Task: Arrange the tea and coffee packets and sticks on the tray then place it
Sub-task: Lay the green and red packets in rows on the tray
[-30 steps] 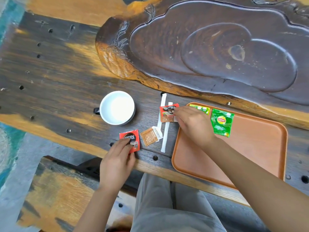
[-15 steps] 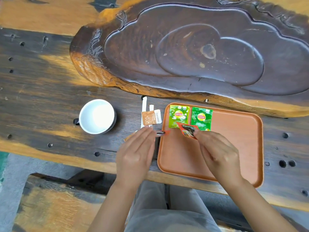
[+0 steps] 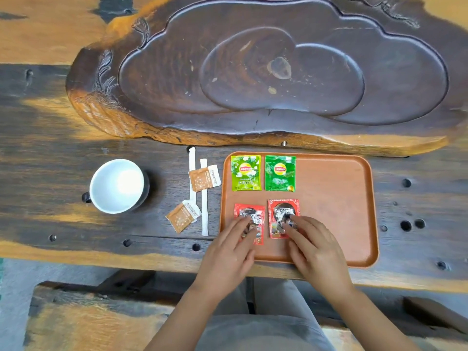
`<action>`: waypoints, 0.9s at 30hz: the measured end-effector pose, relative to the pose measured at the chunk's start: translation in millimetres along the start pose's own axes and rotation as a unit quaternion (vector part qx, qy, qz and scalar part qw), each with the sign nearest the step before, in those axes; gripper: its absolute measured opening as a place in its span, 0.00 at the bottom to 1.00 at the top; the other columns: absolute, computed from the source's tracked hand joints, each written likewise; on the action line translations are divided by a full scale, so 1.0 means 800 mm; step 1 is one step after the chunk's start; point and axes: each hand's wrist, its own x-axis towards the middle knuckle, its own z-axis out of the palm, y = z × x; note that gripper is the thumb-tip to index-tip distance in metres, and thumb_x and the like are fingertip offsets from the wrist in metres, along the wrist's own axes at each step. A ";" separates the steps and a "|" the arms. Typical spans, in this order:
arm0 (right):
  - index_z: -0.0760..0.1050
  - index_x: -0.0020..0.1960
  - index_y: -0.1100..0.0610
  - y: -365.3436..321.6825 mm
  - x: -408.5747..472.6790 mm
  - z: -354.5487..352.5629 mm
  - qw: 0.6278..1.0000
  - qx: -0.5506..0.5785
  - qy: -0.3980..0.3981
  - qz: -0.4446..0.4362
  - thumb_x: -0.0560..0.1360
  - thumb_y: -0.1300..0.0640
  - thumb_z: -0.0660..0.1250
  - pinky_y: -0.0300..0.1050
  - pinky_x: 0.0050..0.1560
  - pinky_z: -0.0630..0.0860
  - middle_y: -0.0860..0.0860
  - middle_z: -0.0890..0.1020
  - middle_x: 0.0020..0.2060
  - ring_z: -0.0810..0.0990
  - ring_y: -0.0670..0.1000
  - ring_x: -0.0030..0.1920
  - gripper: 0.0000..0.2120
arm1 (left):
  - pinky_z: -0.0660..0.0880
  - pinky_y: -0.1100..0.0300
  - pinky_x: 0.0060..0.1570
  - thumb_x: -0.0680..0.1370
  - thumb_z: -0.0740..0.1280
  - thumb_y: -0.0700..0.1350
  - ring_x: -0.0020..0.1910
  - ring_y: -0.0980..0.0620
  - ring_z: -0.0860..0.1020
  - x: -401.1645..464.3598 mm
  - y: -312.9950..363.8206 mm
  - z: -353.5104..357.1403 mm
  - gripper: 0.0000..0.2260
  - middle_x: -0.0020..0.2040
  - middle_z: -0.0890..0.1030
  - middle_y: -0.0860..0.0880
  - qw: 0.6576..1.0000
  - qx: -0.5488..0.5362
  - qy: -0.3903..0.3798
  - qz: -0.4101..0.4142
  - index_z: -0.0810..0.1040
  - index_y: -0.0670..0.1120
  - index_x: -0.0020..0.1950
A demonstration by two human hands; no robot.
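Observation:
An orange-brown tray lies on the wooden table near its front edge. Two green tea packets sit side by side at the tray's far left. Below them lie two red coffee packets. My left hand presses its fingertips on the left red packet. My right hand presses on the right red packet. Left of the tray, on the table, lie two white sticks and two brown sugar packets.
A white cup with a dark handle stands on the table to the left. A large carved dark wooden tea board fills the far side, close behind the tray. Small holes dot the tabletop. A wooden bench shows below the table's front edge.
Both hands carried the red coffee packets from the table onto the tray and laid them flat under the green packets. The second green packet now lies straight beside the first.

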 end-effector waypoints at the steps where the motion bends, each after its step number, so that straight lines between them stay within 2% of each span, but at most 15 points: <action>1: 0.79 0.57 0.57 -0.002 0.000 0.001 1.000 -0.005 -0.005 0.010 0.72 0.61 0.64 0.51 0.57 0.74 0.57 0.80 0.57 0.75 0.58 0.58 0.14 | 0.65 0.60 0.64 0.75 0.62 0.46 0.66 0.48 0.68 0.001 0.001 -0.003 0.14 0.64 0.75 0.44 1.000 0.005 -0.017 -0.008 0.78 0.44 0.58; 4: 0.77 0.59 0.57 -0.008 0.000 0.008 0.999 -0.019 -0.037 0.026 0.72 0.60 0.61 0.53 0.59 0.73 0.58 0.77 0.61 0.73 0.59 0.62 0.17 | 0.72 0.55 0.59 0.75 0.60 0.47 0.67 0.46 0.69 0.006 0.003 -0.005 0.16 0.67 0.73 0.43 0.998 0.018 -0.060 -0.015 0.77 0.46 0.60; 13: 0.76 0.61 0.56 -0.015 0.006 0.011 0.996 -0.027 -0.059 0.057 0.72 0.59 0.60 0.53 0.60 0.73 0.59 0.76 0.63 0.70 0.58 0.64 0.18 | 0.72 0.51 0.59 0.76 0.55 0.47 0.69 0.43 0.68 0.022 -0.004 0.000 0.19 0.69 0.70 0.42 0.994 0.018 -0.089 -0.057 0.74 0.46 0.64; 20: 0.76 0.61 0.56 -0.016 0.012 0.008 0.996 -0.034 -0.061 0.056 0.73 0.58 0.58 0.52 0.59 0.72 0.58 0.76 0.63 0.69 0.57 0.64 0.18 | 0.72 0.50 0.59 0.73 0.65 0.43 0.69 0.43 0.68 0.023 -0.006 0.000 0.18 0.69 0.70 0.41 0.994 0.025 -0.093 -0.052 0.75 0.44 0.63; 27: 0.76 0.61 0.55 -0.018 0.015 0.008 0.995 -0.027 -0.072 0.061 0.73 0.58 0.59 0.53 0.59 0.71 0.58 0.75 0.63 0.70 0.57 0.65 0.18 | 0.74 0.48 0.59 0.74 0.64 0.44 0.70 0.43 0.66 0.024 -0.006 -0.002 0.18 0.70 0.69 0.41 0.994 0.011 -0.089 -0.056 0.73 0.45 0.64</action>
